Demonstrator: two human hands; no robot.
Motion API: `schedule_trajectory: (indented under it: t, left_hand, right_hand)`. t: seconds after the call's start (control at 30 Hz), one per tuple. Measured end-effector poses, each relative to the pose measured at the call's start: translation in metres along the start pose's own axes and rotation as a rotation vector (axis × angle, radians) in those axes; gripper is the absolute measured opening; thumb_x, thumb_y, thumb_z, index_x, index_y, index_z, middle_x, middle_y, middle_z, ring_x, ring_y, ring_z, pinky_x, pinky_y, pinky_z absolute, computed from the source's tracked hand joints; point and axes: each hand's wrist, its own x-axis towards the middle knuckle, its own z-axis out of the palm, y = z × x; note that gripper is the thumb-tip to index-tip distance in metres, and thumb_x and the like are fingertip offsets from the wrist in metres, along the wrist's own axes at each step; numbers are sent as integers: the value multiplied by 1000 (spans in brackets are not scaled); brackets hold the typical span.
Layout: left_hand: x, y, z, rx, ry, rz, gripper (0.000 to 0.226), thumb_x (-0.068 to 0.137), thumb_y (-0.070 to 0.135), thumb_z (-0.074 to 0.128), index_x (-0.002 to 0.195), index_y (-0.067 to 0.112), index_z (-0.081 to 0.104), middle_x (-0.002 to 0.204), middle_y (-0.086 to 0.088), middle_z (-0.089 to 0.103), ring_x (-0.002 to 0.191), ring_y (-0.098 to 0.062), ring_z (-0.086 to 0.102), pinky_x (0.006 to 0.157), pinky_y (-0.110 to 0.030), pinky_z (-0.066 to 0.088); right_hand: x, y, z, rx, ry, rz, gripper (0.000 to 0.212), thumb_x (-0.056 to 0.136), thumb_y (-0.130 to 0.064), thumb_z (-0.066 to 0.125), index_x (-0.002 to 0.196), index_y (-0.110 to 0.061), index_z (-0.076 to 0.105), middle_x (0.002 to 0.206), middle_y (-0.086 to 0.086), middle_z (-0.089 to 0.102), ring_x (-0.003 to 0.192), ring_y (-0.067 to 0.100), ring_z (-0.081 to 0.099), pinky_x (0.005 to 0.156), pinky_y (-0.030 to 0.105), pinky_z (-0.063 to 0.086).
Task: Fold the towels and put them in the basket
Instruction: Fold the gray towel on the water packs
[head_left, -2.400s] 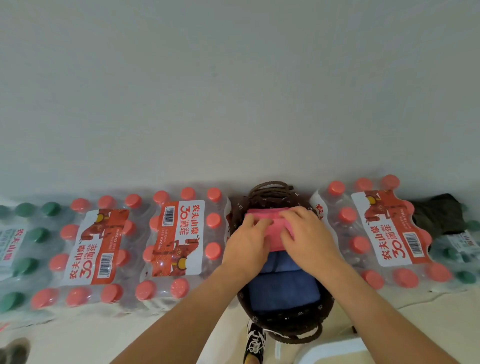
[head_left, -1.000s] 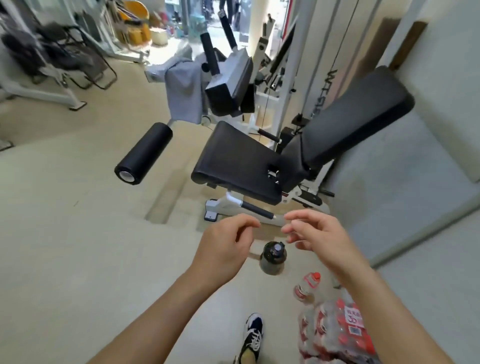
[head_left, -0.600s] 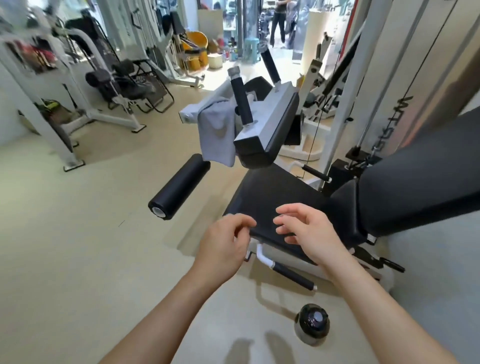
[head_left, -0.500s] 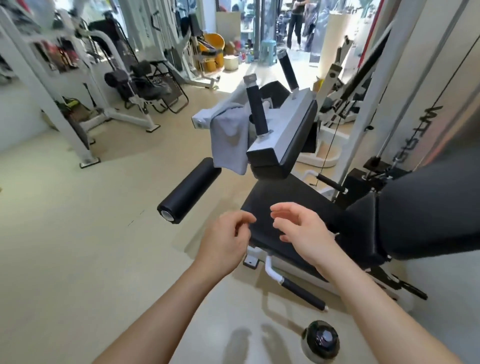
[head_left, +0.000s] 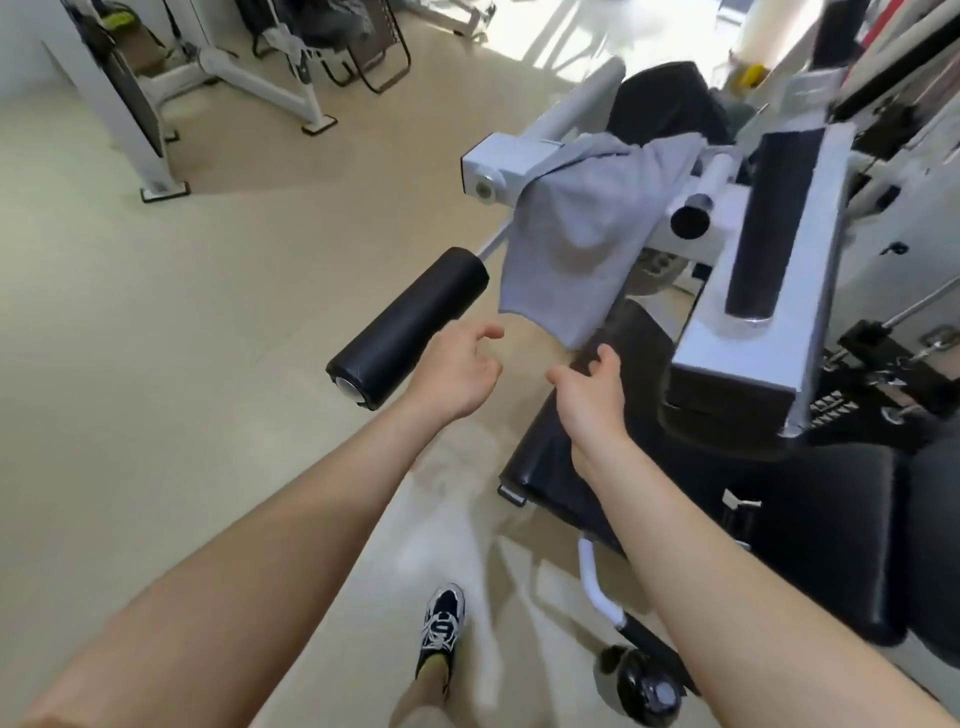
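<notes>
A grey towel (head_left: 576, 234) hangs unfolded over the white metal arm (head_left: 498, 161) of a gym machine, its lower corner dangling above the black seat pad (head_left: 639, 338). My left hand (head_left: 457, 369) is stretched out just below and left of that corner, fingers relaxed and empty. My right hand (head_left: 592, 384) reaches up from below the towel's lower edge, also empty, fingers loose. Neither hand touches the towel. The basket is out of view.
A black foam roller (head_left: 410, 325) sticks out to the left of my left hand. The machine's padded block (head_left: 769, 291) and frame fill the right side. A dark bottle (head_left: 649, 686) stands on the beige floor by my shoe (head_left: 441, 623). More gym frames stand at the far left.
I turned away from the basket and the packs of water bottles and walked to the gym machine. Both hands, empty since leaving the basket, have risen close to the hanging grey towel.
</notes>
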Motion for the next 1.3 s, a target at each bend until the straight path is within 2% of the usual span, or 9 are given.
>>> schedule_trajectory:
  t: [0.27,0.53,0.67,0.73,0.93,1.07,1.13,1.23,1.3]
  left_hand:
    - [136,6,2,-29,-148,36,44,82,10,56,122,29,62,153,-4,29,140,-27,26,107,-33,37]
    - [122,17,15,-151,-14,332,31,82,0,47,85,17,72,88,4,68,83,-15,62,78,-32,51]
    - [52,-15,27,102,-218,538,43,68,17,29,77,17,71,75,-2,62,63,-27,59,51,-30,47]
    - [31,-20,30,109,-351,558,29,64,3,46,73,19,69,75,7,63,58,-19,61,51,-21,46]
    - [31,-7,-10,341,-672,533,33,86,16,43,105,29,67,105,7,60,93,-17,59,69,-26,41]
    - [73,9,-30,333,-126,730,32,72,33,40,87,19,66,93,-1,63,81,-24,58,59,-28,40]
    - [99,4,-21,464,7,896,25,77,16,49,98,18,61,109,-5,59,98,-25,54,78,-35,42]
    - [118,-35,-4,850,-265,940,9,80,19,55,88,22,58,97,-2,64,94,-25,59,104,-46,34]
    - [109,-71,3,938,-550,702,7,88,29,51,91,23,54,92,1,66,85,-25,61,88,-35,42]
  right_hand:
    - [92,-32,38,186,260,-31,72,81,-19,67,142,-29,30,133,-2,51,110,16,55,83,29,45]
    - [95,-58,35,306,328,139,66,78,-41,71,131,-23,37,127,7,50,97,14,54,64,23,40]
    - [66,-64,48,12,224,-16,107,60,-58,71,148,-31,17,144,2,35,128,20,43,100,41,45]
    - [67,-62,55,-186,191,-102,102,74,-39,71,151,-28,5,148,1,29,135,20,34,110,40,36]
    - [88,-37,48,-642,-20,-117,40,87,-9,48,127,-15,48,105,4,60,97,23,61,73,30,48]
    - [77,-13,45,-978,-382,-73,4,85,-13,54,81,-15,52,81,3,59,79,23,60,66,31,52]
    - [63,-6,44,-1040,-569,-91,29,86,-8,49,64,-20,37,65,-2,43,63,15,44,53,19,38]
    - [46,1,32,-995,-673,-61,31,86,-6,47,61,-21,35,61,-5,39,54,7,34,50,20,31]
    - [45,3,16,-891,-696,-8,22,85,-11,54,65,-17,46,62,-5,45,56,8,39,54,24,35]
